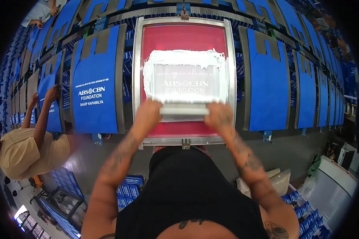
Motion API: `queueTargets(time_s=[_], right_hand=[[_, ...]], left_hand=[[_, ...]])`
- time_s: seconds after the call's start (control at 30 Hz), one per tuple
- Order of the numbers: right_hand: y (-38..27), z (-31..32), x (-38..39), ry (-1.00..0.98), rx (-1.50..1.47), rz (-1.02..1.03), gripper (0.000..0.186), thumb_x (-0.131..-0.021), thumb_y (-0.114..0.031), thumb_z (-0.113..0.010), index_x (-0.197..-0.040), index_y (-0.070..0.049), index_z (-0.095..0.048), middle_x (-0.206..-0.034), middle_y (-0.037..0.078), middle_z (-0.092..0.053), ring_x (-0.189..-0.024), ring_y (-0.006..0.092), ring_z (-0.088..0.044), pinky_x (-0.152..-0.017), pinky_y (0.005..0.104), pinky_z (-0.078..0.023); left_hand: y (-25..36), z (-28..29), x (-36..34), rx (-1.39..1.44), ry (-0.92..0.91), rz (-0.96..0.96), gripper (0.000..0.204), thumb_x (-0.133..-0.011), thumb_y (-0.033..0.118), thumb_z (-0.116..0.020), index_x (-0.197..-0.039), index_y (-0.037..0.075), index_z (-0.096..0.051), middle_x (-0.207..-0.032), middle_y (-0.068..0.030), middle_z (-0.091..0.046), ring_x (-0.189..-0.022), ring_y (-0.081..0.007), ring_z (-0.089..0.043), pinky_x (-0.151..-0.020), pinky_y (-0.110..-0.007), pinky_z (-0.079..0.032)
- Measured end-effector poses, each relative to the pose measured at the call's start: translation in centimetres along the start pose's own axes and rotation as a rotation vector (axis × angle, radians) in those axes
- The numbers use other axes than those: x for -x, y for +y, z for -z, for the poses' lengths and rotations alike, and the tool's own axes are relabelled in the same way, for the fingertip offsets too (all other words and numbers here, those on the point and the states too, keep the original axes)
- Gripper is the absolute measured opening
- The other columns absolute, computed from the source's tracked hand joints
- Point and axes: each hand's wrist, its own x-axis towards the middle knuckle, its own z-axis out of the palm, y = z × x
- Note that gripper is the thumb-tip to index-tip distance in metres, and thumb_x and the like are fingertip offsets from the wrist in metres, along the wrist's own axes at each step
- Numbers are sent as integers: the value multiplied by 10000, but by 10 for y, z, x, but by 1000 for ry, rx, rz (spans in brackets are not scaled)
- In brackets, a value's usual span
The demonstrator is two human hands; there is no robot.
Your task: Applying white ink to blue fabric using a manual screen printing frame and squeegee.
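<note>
A silkscreen frame [139, 59] with metal edges and pink-red mesh lies straight in front of me. White ink [179, 56] is spread in a thick band over the far part of its stencil and along both sides. Across the near part lies a pale squeegee [184, 109], slightly blurred. My left hand [148, 112] grips its left end, and my right hand [219, 115] grips its right end, fingers wrapped round it. Both forearms reach forward from below. What lies under the screen is mostly hidden.
Printed blue bag [95, 79] lies on a board at left; plain blue bag [267, 79] lies on one at right. More boards continue both ways. A co-worker in a tan shirt [26, 149] handles a bag at left. A grey-white bin [331, 183] stands lower right.
</note>
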Motion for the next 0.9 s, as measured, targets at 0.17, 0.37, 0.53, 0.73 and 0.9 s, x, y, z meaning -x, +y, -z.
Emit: queueTargets(time_s=[0.17, 0.37, 0.53, 0.73, 0.9], right_hand=[[26, 48, -141, 103, 134, 92, 320, -709, -348, -616, -908, -119, -717, -945, 111, -696, -876, 310, -669, -784, 418, -533], [15, 7, -13, -64, 118, 59, 282, -657, -223, -651, -914, -124, -709, -876, 122, -690, -845, 306, -664, -773, 432, -514], [7, -22, 18, 304, -18, 173, 119, -586, -179, -629, -692, -126, -630, -773, 76, -628, -732, 266, -611, -679, 437, -439], [22, 52, -169, 152, 126, 148, 284, -660, -285, -668, -858, -95, -742, -860, 150, -701, -809, 315, -683, -768, 389, -544], [56, 96, -233, -206, -40, 232, 472, -601, -350, -781, -981, -78, -710, -898, 170, -696, -878, 311, -663, -813, 381, -499]], left_hand=[[-43, 40, -153, -118, -44, -47, 313, -732, 267, -744, -937, 35, -695, -886, -202, -673, -857, -361, -650, -787, -424, -517], [3, 16, -9, -58, -170, 76, 272, -728, 123, -697, -995, 88, -662, -956, -139, -650, -922, -329, -626, -771, -432, -536], [-1, -12, 11, 31, 98, -45, 238, -603, 16, -674, -832, 81, -670, -863, -88, -632, -871, -299, -586, -709, -415, -530], [-68, 28, -170, -76, 10, -51, 249, -638, 175, -737, -842, 35, -709, -814, -157, -675, -789, -328, -648, -732, -422, -531], [-65, 81, -244, 4, -357, -59, 389, -629, 279, -801, -875, -7, -704, -772, -192, -680, -642, -323, -665, -621, -403, -542]])
